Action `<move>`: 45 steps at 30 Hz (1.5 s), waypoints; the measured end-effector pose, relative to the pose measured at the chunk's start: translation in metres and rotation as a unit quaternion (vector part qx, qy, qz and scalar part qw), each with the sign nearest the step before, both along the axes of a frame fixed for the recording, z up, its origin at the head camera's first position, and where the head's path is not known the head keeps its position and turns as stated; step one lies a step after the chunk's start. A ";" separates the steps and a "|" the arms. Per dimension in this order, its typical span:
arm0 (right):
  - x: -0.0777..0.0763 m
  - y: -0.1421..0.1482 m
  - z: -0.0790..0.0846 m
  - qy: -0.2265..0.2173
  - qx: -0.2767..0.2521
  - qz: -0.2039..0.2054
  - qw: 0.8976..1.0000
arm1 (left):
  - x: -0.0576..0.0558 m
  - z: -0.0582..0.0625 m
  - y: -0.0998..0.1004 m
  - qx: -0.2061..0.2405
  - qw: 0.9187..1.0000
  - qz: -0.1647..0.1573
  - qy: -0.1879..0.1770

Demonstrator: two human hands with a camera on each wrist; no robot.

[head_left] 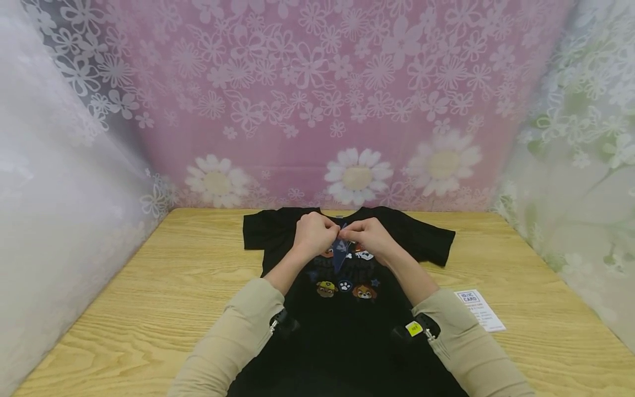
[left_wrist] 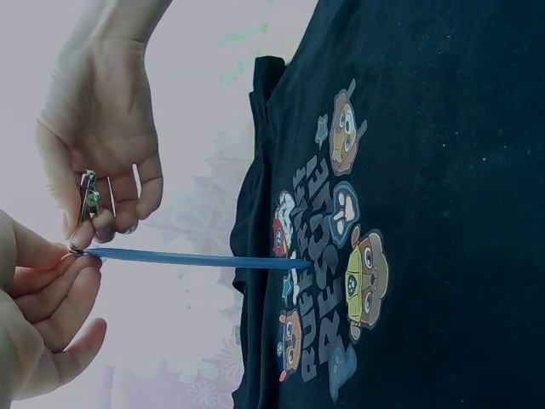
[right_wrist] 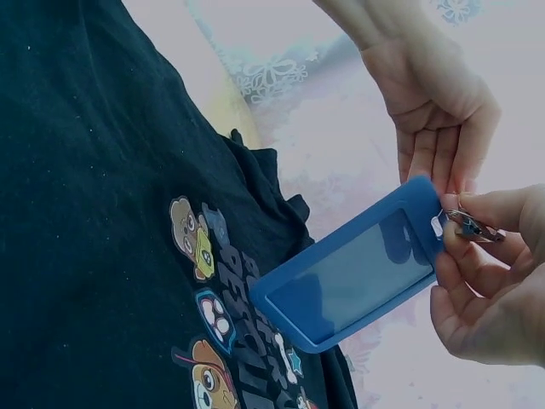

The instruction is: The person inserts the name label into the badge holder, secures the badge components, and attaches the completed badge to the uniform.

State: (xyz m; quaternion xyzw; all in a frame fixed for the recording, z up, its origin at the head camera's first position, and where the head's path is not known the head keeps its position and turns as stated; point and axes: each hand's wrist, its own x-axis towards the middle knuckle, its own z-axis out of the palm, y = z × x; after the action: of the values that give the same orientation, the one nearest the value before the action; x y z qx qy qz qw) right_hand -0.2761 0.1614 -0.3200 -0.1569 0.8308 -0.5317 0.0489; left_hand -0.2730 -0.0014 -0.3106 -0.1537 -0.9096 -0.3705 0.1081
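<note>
A blue ID badge holder (right_wrist: 285, 285) with a clear window hangs between both hands, above the printed front of a black T-shirt (head_left: 342, 342). In the left wrist view the badge holder (left_wrist: 196, 258) appears edge-on. My left hand (head_left: 316, 234) pinches its slotted top end between thumb and fingers. My right hand (head_left: 370, 237) holds a small metal badge clip (right_wrist: 475, 227) right beside that end. The clip (left_wrist: 89, 198) also shows in the left wrist view, between the right thumb and fingers. Fingertips partly cover where clip and holder meet, so I cannot tell whether they are joined.
The T-shirt lies spread on a wooden table (head_left: 149, 286), its neck toward the back edge. A white printed card (head_left: 478, 310) lies right of it, next to the right sleeve. Flowered curtains (head_left: 317, 110) stand behind and on both sides.
</note>
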 end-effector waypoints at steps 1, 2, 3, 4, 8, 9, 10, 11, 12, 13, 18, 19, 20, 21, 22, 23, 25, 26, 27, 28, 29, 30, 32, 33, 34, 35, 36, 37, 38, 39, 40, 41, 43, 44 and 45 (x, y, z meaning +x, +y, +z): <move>0.000 0.000 0.000 -0.001 -0.002 0.000 1.000 | -0.001 -0.001 0.000 0.003 1.000 0.001 -0.002; 0.000 0.000 0.000 -0.002 -0.004 0.000 1.000 | -0.001 -0.001 0.000 0.007 1.000 0.002 -0.004; 0.000 0.000 0.000 -0.004 -0.006 -0.001 1.000 | -0.001 -0.001 0.000 0.009 1.000 0.003 -0.004; 0.000 0.000 0.000 -0.005 -0.007 -0.001 1.000 | -0.001 -0.001 0.000 0.013 1.000 0.005 -0.006; -0.001 -0.001 0.000 -0.012 -0.015 0.002 1.000 | -0.001 -0.002 0.000 0.029 0.999 0.011 -0.023; -0.001 -0.001 -0.001 -0.014 -0.017 0.003 1.000 | -0.002 -0.003 0.000 0.036 0.999 0.012 -0.029; -0.002 -0.001 -0.001 -0.014 -0.018 0.003 1.000 | -0.002 -0.003 0.000 0.043 0.998 0.012 -0.035; -0.002 -0.001 -0.002 -0.015 -0.021 0.004 1.000 | -0.002 -0.003 0.000 0.049 0.998 0.012 -0.039; -0.003 -0.001 -0.002 -0.016 -0.022 0.004 1.000 | -0.003 -0.004 -0.001 0.054 0.998 0.012 -0.043; -0.003 -0.001 -0.003 -0.017 -0.023 0.004 1.000 | -0.003 -0.004 -0.001 0.059 0.997 0.012 -0.047; -0.005 -0.001 -0.005 -0.018 -0.023 0.009 1.000 | -0.006 -0.005 -0.002 0.110 0.990 0.017 -0.086; -0.006 -0.001 -0.006 -0.018 -0.023 0.012 1.000 | -0.007 -0.005 -0.003 0.122 0.988 0.020 -0.095; -0.007 -0.002 -0.006 -0.018 -0.021 0.014 1.000 | -0.008 -0.004 -0.003 0.133 0.985 0.023 -0.103; -0.007 -0.002 -0.006 -0.018 -0.020 0.015 1.000 | -0.009 -0.004 -0.004 0.142 0.983 0.025 -0.110; -0.007 -0.002 -0.006 -0.019 -0.020 0.015 1.000 | -0.009 -0.004 -0.004 0.145 0.983 0.027 -0.113; -0.007 -0.002 -0.005 -0.020 -0.021 0.013 1.000 | -0.010 -0.003 -0.005 0.145 0.982 0.027 -0.116; -0.007 -0.001 -0.005 -0.018 -0.017 0.017 1.000 | -0.010 -0.002 -0.006 0.124 0.986 0.023 -0.112; -0.007 -0.001 -0.005 -0.020 -0.016 0.017 1.000 | -0.010 -0.001 -0.006 0.111 0.987 0.018 -0.110; -0.007 0.000 -0.005 -0.021 -0.016 0.018 0.999 | -0.009 -0.001 -0.007 0.099 0.989 0.014 -0.107; -0.007 0.000 -0.005 -0.022 -0.016 0.019 0.999 | -0.008 0.000 -0.007 0.088 0.991 0.010 -0.104; -0.007 0.001 -0.005 -0.023 -0.017 0.021 0.999 | -0.008 0.000 -0.007 0.079 0.992 0.006 -0.102; -0.008 0.002 -0.005 -0.023 -0.017 0.026 0.999 | -0.007 0.000 -0.008 0.072 0.992 0.004 -0.100; -0.008 0.003 -0.005 -0.026 -0.019 0.031 0.999 | -0.006 0.000 -0.008 0.067 0.993 0.002 -0.097; -0.008 0.004 -0.005 -0.025 -0.020 0.033 0.999 | -0.005 0.000 -0.008 0.070 0.993 0.003 -0.096; -0.008 0.004 -0.005 -0.024 -0.018 0.034 0.999 | -0.005 0.000 -0.008 0.073 0.993 0.004 -0.096; -0.008 0.005 -0.005 -0.023 -0.015 0.033 0.999 | -0.005 -0.001 -0.009 0.079 0.992 0.005 -0.096; -0.008 0.005 -0.005 -0.024 -0.011 0.031 0.999 | -0.005 -0.001 -0.009 0.083 0.992 0.005 -0.097; -0.008 0.005 -0.005 -0.024 -0.005 0.027 0.999 | -0.004 -0.001 -0.009 0.087 0.992 0.004 -0.095; -0.008 0.006 -0.004 -0.023 0.003 0.023 0.999 | -0.004 -0.002 -0.009 0.089 0.992 0.003 -0.095; -0.007 0.006 -0.004 -0.024 0.009 0.019 0.999 | -0.004 -0.002 -0.009 0.090 0.991 0.002 -0.095; -0.007 0.006 -0.004 -0.025 0.013 0.015 0.999 | -0.004 -0.002 -0.008 0.092 0.991 0.001 -0.096; -0.007 0.006 -0.004 -0.027 0.018 0.010 0.999 | -0.004 -0.002 -0.008 0.094 0.991 -0.001 -0.095; -0.007 0.006 -0.003 -0.027 0.024 0.005 0.999 | -0.004 -0.003 -0.009 0.097 0.991 -0.005 -0.094; -0.007 0.006 -0.003 -0.026 0.024 0.005 0.999 | -0.004 -0.003 -0.009 0.100 0.990 -0.006 -0.096; -0.007 0.006 -0.003 -0.026 0.024 0.004 0.999 | -0.005 -0.003 -0.009 0.105 0.990 -0.008 -0.097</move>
State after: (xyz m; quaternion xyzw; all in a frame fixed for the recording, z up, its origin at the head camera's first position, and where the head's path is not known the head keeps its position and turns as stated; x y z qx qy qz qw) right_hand -0.2828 0.1677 -0.3233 -0.1453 0.8409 -0.5157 0.0764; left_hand -0.2779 -0.0108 -0.3134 -0.1122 -0.8705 -0.4781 0.0315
